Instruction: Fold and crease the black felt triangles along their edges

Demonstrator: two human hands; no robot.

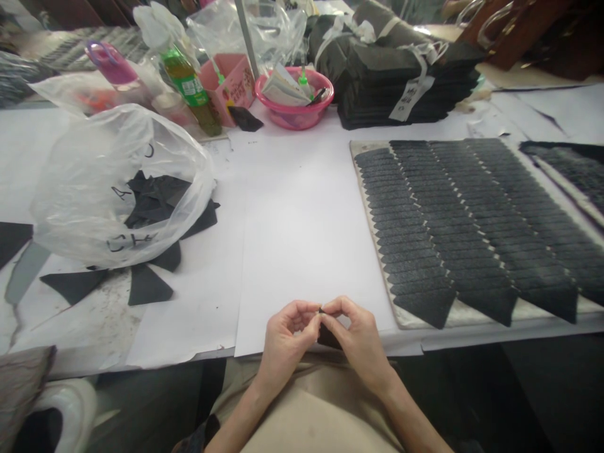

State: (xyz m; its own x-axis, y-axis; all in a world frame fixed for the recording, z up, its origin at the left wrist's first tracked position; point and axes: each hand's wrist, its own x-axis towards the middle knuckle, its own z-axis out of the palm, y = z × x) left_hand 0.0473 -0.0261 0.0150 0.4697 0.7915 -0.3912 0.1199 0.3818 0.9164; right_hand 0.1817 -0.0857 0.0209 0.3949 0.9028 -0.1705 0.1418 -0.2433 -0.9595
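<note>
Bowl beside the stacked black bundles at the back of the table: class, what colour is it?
The bowl is pink; the head view shows it best.

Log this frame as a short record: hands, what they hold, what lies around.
left hand: pinches small black piece at fingertips
right hand: pinches the same piece
surface: white paper on table
right side: board covered with rows of black pointed strips
left side: clear plastic bag over black triangular cutouts
far edge: pink bowl, green bottle
</note>
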